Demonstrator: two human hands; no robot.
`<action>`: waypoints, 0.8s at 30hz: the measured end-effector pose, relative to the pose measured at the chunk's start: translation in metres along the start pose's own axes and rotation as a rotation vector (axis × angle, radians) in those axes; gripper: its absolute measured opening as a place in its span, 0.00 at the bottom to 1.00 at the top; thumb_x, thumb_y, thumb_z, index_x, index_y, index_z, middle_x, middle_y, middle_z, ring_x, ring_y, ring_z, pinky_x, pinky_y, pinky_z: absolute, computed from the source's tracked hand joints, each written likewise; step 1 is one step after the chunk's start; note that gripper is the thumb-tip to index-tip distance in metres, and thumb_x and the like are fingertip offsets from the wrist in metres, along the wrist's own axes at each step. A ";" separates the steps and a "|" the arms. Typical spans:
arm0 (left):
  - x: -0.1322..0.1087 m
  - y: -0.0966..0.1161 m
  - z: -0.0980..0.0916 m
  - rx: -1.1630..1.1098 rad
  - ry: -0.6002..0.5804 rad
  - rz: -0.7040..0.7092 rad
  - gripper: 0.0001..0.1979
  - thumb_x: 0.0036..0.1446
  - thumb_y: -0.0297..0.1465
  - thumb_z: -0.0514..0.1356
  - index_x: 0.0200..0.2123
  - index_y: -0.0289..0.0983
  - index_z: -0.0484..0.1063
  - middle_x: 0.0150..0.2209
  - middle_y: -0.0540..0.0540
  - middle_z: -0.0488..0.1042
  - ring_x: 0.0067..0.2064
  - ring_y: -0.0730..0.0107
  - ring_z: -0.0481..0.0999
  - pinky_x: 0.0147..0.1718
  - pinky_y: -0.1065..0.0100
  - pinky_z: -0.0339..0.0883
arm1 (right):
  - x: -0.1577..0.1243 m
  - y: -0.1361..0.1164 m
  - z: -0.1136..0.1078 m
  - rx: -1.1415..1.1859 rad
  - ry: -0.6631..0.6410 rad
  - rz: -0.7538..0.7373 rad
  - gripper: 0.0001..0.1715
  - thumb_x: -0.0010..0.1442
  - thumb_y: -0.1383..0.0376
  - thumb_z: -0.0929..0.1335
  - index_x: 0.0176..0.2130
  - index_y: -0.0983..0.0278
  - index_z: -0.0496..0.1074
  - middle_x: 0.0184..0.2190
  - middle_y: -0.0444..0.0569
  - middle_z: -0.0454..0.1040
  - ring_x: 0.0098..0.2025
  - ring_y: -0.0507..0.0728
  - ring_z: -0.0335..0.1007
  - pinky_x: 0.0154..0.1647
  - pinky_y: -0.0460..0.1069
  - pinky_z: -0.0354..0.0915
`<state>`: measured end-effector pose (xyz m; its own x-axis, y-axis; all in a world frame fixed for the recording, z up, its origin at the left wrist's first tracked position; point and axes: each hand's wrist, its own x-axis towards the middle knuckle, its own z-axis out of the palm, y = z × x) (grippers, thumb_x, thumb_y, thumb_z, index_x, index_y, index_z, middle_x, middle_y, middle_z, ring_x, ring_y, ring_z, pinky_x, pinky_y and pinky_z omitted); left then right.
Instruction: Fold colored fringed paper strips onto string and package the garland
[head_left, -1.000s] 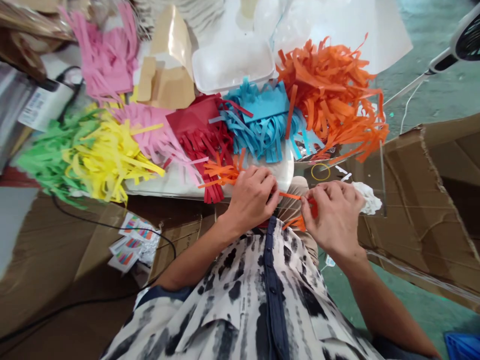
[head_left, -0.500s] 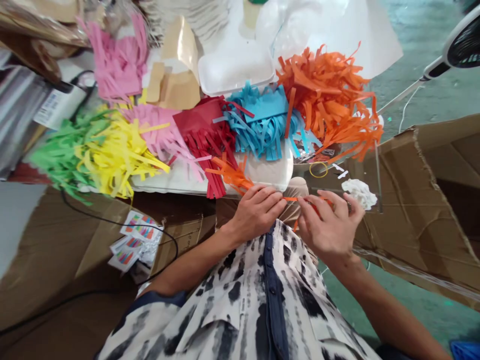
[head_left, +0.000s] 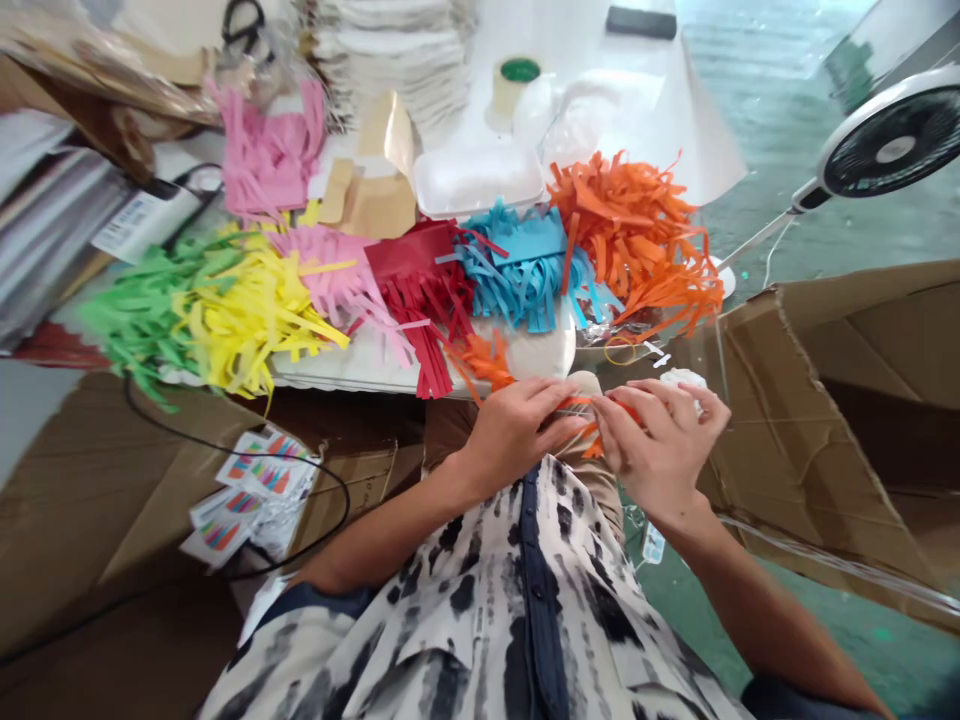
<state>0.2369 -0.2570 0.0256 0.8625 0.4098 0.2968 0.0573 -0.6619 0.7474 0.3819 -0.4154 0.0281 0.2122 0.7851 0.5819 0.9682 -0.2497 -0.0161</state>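
Orange fringed paper [head_left: 486, 362] stretches between my two hands over my lap, near the table's front edge. My left hand [head_left: 517, 425] is closed round it, and loose strips stick out to the left. My right hand [head_left: 660, 435] pinches the other end, with orange strips showing between the hands. Bunches of fringed paper lie in a row behind: green [head_left: 161, 300], yellow [head_left: 251, 320], pink [head_left: 341, 270], dark red [head_left: 420, 275], light blue [head_left: 525, 250] and a large orange pile [head_left: 634, 235].
A white foam tray [head_left: 478, 180], brown paper [head_left: 371, 195], tape roll [head_left: 517, 85] and more pink paper [head_left: 274, 155] lie farther back. Cardboard boxes [head_left: 825, 400] stand on both sides. A fan [head_left: 892, 150] is at the right. A black cable [head_left: 341, 500] hangs left.
The view has shifted, showing more of the table's far side and the fan. My left fingers have opened slightly around the orange paper, and more strips show between my hands.
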 end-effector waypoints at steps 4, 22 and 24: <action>0.017 0.013 -0.014 -0.593 -0.142 -0.354 0.20 0.68 0.46 0.63 0.37 0.36 0.86 0.31 0.45 0.82 0.31 0.69 0.78 0.32 0.68 0.70 | 0.017 0.006 -0.013 -0.028 0.083 0.062 0.09 0.65 0.64 0.73 0.45 0.50 0.79 0.36 0.40 0.84 0.47 0.59 0.78 0.59 0.61 0.56; 0.048 0.019 -0.030 -1.035 -0.120 -0.419 0.14 0.53 0.41 0.76 0.29 0.37 0.81 0.35 0.49 0.80 0.34 0.75 0.76 0.38 0.70 0.68 | 0.067 -0.004 -0.004 1.230 0.016 0.712 0.09 0.59 0.57 0.78 0.32 0.57 0.79 0.33 0.45 0.80 0.36 0.58 0.76 0.40 0.54 0.72; 0.051 0.019 -0.031 -1.062 -0.124 -0.427 0.15 0.53 0.42 0.76 0.30 0.37 0.81 0.35 0.49 0.81 0.35 0.75 0.77 0.39 0.69 0.69 | 0.073 -0.007 -0.003 1.266 0.054 0.731 0.09 0.57 0.57 0.78 0.32 0.57 0.79 0.34 0.45 0.80 0.38 0.58 0.77 0.41 0.54 0.73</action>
<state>0.2666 -0.2295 0.0736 0.9218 0.3696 -0.1172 -0.0450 0.4022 0.9145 0.3904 -0.3580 0.0727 0.7193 0.6763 0.1591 0.1222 0.1023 -0.9872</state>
